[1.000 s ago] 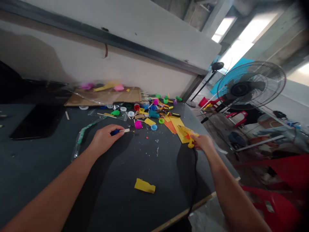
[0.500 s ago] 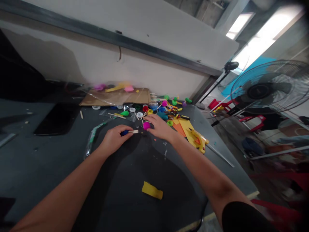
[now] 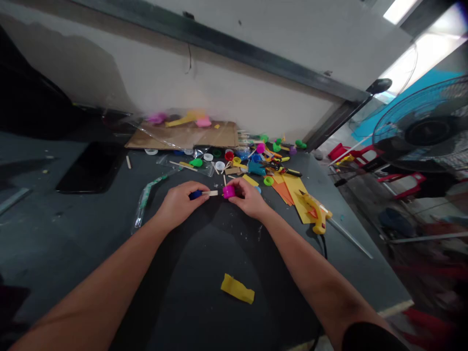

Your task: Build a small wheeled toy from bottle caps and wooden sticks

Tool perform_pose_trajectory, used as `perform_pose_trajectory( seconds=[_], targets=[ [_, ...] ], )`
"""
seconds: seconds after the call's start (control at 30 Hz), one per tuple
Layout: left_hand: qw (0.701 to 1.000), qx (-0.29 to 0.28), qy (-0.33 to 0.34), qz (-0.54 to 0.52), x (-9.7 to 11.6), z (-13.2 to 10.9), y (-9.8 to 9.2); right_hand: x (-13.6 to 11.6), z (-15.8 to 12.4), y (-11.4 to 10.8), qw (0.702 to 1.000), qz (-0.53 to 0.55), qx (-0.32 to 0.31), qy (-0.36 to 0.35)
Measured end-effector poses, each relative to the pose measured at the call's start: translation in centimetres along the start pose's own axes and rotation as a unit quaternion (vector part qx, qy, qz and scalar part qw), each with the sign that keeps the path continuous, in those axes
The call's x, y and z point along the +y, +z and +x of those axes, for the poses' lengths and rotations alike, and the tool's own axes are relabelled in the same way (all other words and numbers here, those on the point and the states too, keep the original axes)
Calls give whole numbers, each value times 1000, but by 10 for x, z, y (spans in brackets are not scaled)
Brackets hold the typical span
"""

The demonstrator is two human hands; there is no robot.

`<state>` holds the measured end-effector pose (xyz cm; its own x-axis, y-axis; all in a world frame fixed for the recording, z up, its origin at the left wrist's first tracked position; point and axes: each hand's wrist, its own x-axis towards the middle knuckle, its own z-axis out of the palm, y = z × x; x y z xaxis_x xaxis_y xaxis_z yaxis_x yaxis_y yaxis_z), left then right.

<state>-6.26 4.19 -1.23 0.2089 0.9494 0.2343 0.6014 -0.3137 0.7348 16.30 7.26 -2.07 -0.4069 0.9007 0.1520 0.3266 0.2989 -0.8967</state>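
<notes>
My left hand (image 3: 179, 204) is closed on a blue bottle cap (image 3: 195, 195), from which a short flat wooden stick (image 3: 212, 193) points right. Facing it, my right hand (image 3: 251, 200) pinches a magenta bottle cap (image 3: 229, 191) between thumb and fingers. Only a small gap separates the stick's tip from the magenta cap. Just behind the magenta cap, a thin wooden stick (image 3: 224, 179) lies on the dark table. Part of the blue cap is hidden by the left fingers.
Bottle caps, sticks and a green balloon (image 3: 196, 162) lie along the back near cardboard (image 3: 183, 136). A yellow glue gun (image 3: 319, 214) rests at right by yellow paper (image 3: 298, 195). A phone (image 3: 91, 168) lies left; a yellow strip (image 3: 237, 289) is in front. A fan (image 3: 427, 131) stands beyond the table.
My right hand has come down and closed on the magenta cap, which now sits opposite the stick. My left hand keeps its hold on the blue cap. The whole view has shifted slightly.
</notes>
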Motion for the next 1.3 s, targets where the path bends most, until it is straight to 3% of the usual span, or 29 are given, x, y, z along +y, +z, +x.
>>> perform_pose_trajectory(
  seconds=[0.27,0.9,1.17,1.3],
  targets=[
    [1000,-4,16,7,1,0,1,-8,-5,6,993,-113,6,-44],
    [997,-11,51,53,0,1,6,-3,-4,6,972,-201,12,-124],
    [999,-17,8,42,-1,-1,2,-4,-5,4,971,-213,-1,-110],
    [997,-39,19,59,-3,-2,-1,-3,-5,4,972,-209,-4,-105]
  ],
)
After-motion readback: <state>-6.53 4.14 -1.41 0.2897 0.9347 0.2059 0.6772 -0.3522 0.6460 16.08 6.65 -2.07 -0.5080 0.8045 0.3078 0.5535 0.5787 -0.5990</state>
